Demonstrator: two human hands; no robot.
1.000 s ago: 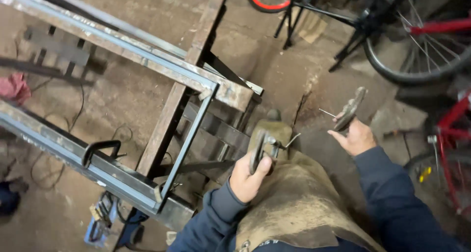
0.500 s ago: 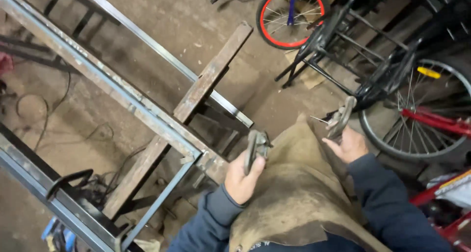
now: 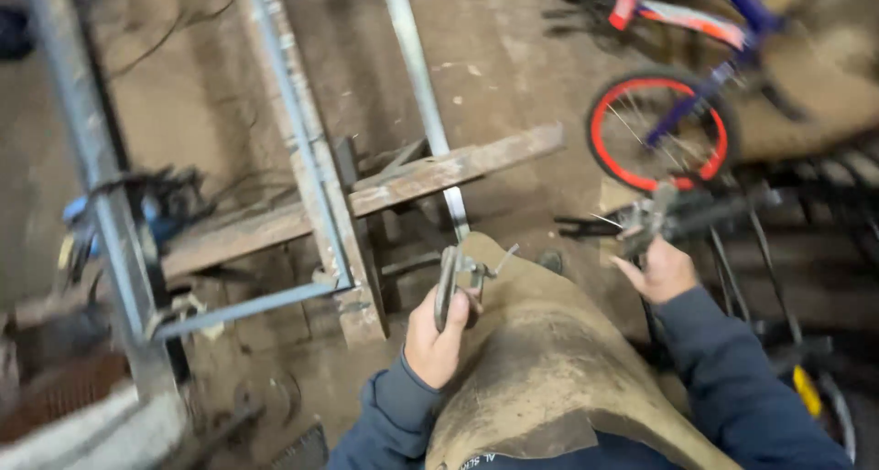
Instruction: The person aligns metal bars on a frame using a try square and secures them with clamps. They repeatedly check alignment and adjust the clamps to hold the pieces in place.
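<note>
Both hands shifted rightward past the steel frame: left hand grasping 1 locking clamp, right hand grasping another clamp; carrying step, placement next.

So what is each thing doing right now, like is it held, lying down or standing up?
Left hand: closed around a metal clamp tool, held upright.
Right hand: gripping a second clamp tool, raised.
Metal frame: lying flat across its supports.
Wooden plank: lying crosswise under the frame.
Red-rimmed bicycle wheel: upright; blurred.
Leather apron: worn, draped over the person's front.
</note>
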